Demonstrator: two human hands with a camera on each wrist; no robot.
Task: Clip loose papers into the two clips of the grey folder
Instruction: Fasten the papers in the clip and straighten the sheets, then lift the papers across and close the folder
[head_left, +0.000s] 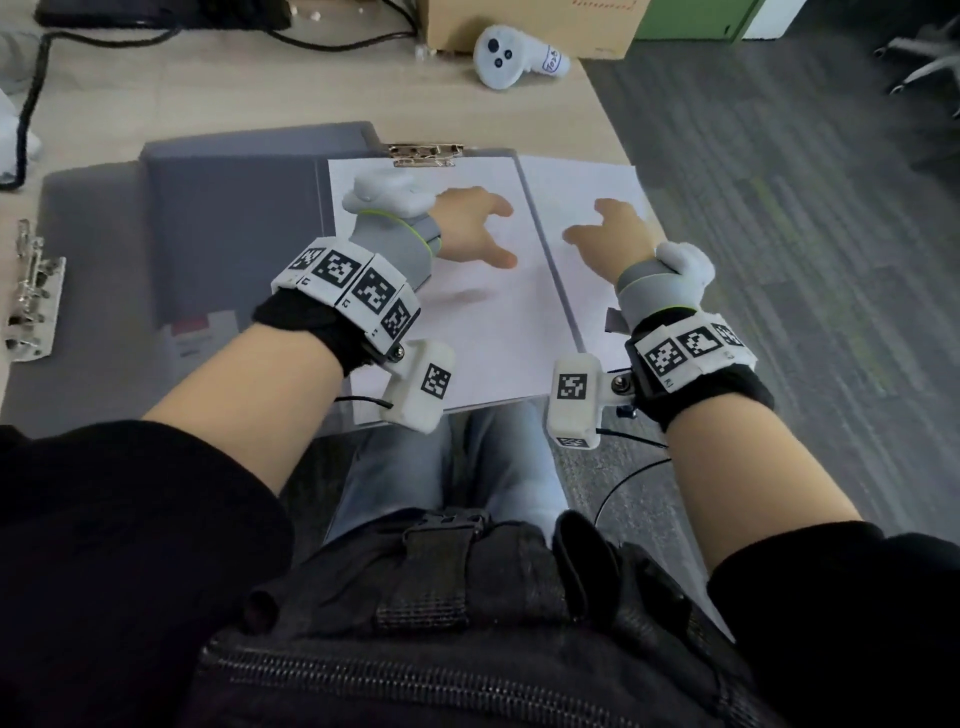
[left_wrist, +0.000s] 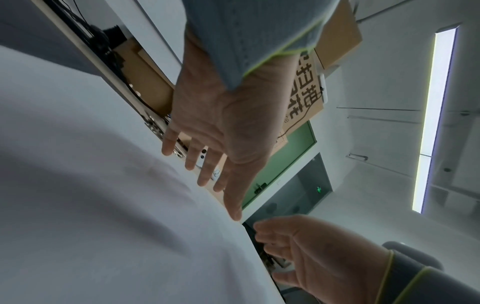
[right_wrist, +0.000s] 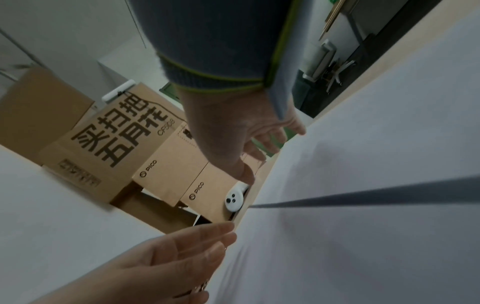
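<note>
"PICO" twice and "CF508" on cardboard boxes at 9 o'clock, large Chinese characters there too

Black sleeves, grey wrist wraps w/ green trim, 2 white tag-marker bands, jeans.

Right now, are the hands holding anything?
No. The left hand and right hand are spread open over the white papers on the grey folder, gripping nothing. Whether the fingertips touch the sheets cannot be told.
</note>
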